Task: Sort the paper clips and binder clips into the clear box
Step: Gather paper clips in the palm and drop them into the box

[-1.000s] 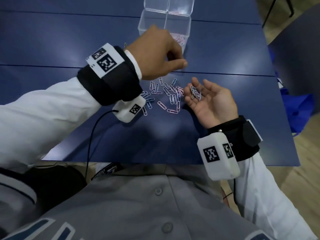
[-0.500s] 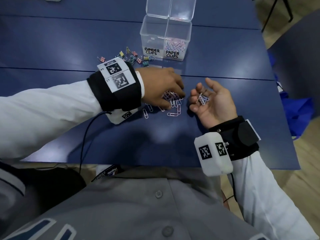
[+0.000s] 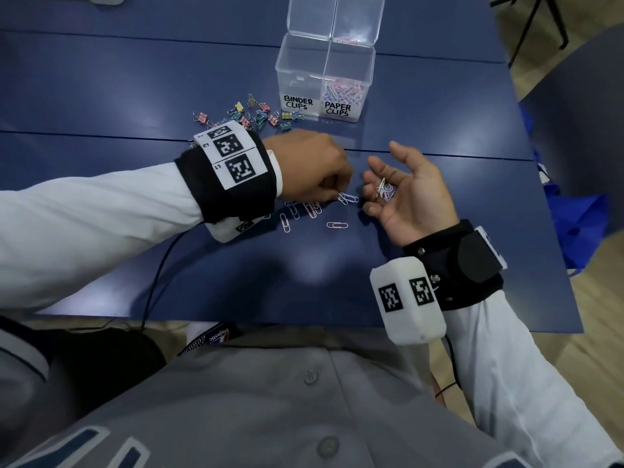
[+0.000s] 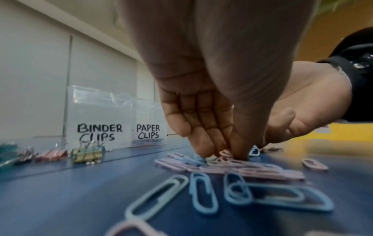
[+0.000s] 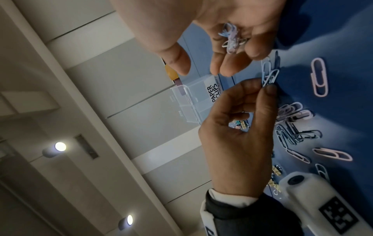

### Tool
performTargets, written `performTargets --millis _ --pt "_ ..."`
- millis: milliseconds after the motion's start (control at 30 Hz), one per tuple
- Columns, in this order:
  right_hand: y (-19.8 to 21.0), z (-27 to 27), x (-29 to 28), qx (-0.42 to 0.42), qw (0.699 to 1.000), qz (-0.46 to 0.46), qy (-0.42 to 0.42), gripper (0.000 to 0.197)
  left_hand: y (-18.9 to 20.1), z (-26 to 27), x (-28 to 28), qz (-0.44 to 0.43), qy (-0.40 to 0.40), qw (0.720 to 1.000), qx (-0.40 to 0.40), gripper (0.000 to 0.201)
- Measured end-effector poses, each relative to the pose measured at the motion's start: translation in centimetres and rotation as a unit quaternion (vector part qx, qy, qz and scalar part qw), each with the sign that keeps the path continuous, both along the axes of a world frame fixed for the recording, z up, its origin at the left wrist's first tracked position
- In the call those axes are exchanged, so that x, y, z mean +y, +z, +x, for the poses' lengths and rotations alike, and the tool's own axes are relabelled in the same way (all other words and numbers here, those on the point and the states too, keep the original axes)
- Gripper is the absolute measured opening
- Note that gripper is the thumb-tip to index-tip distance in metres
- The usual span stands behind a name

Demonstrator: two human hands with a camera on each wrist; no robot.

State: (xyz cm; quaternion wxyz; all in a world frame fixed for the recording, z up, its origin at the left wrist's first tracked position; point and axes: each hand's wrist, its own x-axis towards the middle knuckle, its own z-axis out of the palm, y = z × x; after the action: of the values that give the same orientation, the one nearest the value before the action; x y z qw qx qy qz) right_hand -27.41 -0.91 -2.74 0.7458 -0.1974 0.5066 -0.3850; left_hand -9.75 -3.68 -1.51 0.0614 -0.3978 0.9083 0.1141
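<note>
My left hand point(image 3: 341, 194) is down on the blue table and pinches a couple of blue paper clips point(image 5: 269, 75) between thumb and fingertips, lifting them off the loose pile point(image 3: 304, 211). In the left wrist view its fingertips point(image 4: 206, 150) touch the pink and blue pile point(image 4: 232, 166). My right hand point(image 3: 405, 194) lies palm up just to the right, fingers curled round a small bunch of paper clips point(image 3: 385, 190). The clear box point(image 3: 297, 62) stands open behind; the PAPER CLIPS side holds clips point(image 3: 342, 91), and the BINDER CLIPS side looks empty. Coloured binder clips point(image 3: 256, 114) lie left of the box.
The blue table point(image 3: 135, 79) ends at its front edge near my body. A black cable point(image 3: 158, 275) runs from my left wrist over that edge. A blue bag point(image 3: 574, 224) lies on the floor beyond the table's right edge.
My left hand came back from the box, dropped onto the pile and pinched clips next to my right hand. The right hand stayed palm up with its bunch.
</note>
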Motion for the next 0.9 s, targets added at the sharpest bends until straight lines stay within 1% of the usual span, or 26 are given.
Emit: performTargets --millis 200,367,500,600,700,833,900 --pt "0.2 0.8 0.1 0.049 0.998 -0.013 0.036 0.026 0.1 1.2 -0.2 0.069 0.069 0.993 0.067 0.011" --pt "0.2 1.2 0.3 0.049 0.998 -0.016 0.039 0.024 0.0 1.9 -0.2 0.082 0.094 0.987 0.098 0.011" --pt "0.3 1.6 0.5 0.043 0.998 -0.023 0.029 0.025 1.1 2.1 -0.4 0.073 0.117 0.983 0.120 0.010" --pt "0.3 2.1 0.4 0.023 0.999 -0.022 0.021 0.031 2.6 1.6 -0.6 0.064 0.125 0.979 0.147 0.010" --pt "0.2 2.7 0.5 -0.022 0.999 -0.027 0.014 0.038 3.5 0.3 -0.7 0.055 0.117 0.978 0.166 0.010" --pt "-0.1 3.0 0.6 -0.083 0.996 -0.025 -0.025 0.040 3.5 -0.7 -0.6 0.060 0.101 0.979 0.168 0.009" --pt "-0.3 2.8 0.6 -0.109 0.993 -0.025 -0.036 0.041 3.4 -0.5 -0.7 0.036 0.104 0.979 0.174 0.013"
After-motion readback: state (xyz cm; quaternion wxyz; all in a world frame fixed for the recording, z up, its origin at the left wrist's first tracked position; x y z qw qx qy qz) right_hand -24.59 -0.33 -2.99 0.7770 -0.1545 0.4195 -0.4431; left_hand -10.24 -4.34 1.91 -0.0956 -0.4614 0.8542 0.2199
